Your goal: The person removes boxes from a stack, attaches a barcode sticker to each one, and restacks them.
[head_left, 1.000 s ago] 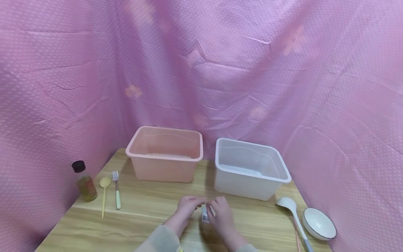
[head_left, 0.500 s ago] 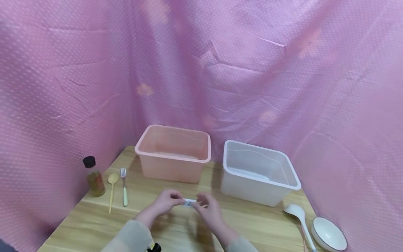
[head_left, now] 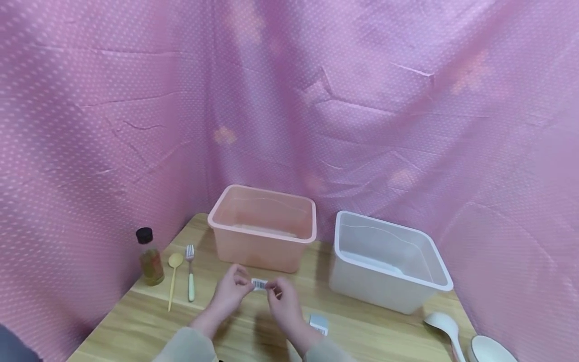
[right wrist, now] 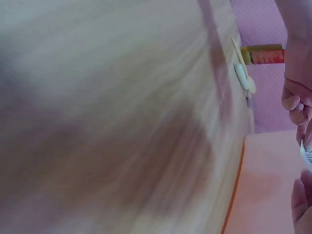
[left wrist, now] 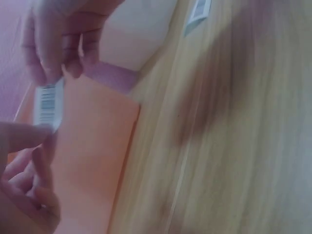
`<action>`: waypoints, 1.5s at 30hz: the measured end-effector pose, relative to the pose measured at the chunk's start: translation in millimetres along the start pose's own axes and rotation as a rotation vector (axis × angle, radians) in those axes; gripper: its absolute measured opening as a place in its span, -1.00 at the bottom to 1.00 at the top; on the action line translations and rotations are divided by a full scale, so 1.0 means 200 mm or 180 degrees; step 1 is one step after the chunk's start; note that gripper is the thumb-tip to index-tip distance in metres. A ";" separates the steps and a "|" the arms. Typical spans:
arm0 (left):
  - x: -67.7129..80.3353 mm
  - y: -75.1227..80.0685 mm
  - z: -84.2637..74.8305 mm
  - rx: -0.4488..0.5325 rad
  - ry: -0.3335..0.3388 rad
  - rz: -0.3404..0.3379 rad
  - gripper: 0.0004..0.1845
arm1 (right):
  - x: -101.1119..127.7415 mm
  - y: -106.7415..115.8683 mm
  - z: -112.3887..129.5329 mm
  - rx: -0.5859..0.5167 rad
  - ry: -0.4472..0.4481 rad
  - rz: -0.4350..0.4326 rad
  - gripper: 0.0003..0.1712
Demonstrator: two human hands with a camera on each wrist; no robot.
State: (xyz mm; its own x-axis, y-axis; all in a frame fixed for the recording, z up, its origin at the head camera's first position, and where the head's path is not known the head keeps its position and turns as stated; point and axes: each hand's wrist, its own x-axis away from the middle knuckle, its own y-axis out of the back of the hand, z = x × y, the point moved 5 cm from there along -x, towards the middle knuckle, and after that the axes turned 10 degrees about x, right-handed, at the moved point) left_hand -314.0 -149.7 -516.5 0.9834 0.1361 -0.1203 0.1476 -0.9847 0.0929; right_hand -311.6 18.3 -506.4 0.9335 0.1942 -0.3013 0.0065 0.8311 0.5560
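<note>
A small white barcode label (head_left: 259,284) is stretched between both hands, just in front of the pink bin (head_left: 260,251). My left hand (head_left: 229,292) pinches its left end with thumb and fingertips, and my right hand (head_left: 286,304) pinches the other end. Close up in the left wrist view, the barcode label (left wrist: 48,105) overlaps the bin's wall, its printed stripes facing the camera. On the table, to the right of my right forearm, lies a small grey and white piece (head_left: 318,323) with its own barcode.
A white bin (head_left: 384,286) stands right of the pink one. Toward the left edge are a dark-capped bottle (head_left: 151,264), a yellow spoon (head_left: 174,279) and a fork (head_left: 190,279). A white ladle (head_left: 445,327) and a bowl (head_left: 490,350) lie at the right.
Both hands have moved left and forward to the pink bin with the barcode label. The grey and white piece, earlier hidden by the right hand, now shows on the table. The head view has shifted left.
</note>
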 end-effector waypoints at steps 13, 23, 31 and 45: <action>-0.24 0.00 -0.04 -0.0324 -0.0573 -0.0361 -0.85 | -0.23 -0.06 0.03 -0.0133 0.0152 0.0466 -0.40; -0.30 -0.06 -0.04 -0.0339 -0.0549 -0.0346 -0.79 | -0.30 -0.09 0.00 -0.0054 -0.0089 0.0550 -0.29; -0.31 -0.06 -0.03 -0.0388 -0.0514 -0.0415 -0.76 | -0.34 -0.12 0.00 -0.0087 -0.0165 0.0531 -0.27; -0.35 -0.04 -0.01 -0.0399 -0.0440 -0.0398 -0.73 | -0.37 -0.15 -0.02 0.0094 -0.0255 0.0558 -0.26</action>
State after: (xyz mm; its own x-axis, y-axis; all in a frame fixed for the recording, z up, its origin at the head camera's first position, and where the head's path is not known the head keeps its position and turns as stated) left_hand -383.0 -151.4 -507.5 0.9339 0.2316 -0.2722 0.2881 -0.9386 0.1899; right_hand -383.2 -17.8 -503.8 0.9468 0.2916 -0.1360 -0.1492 0.7724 0.6174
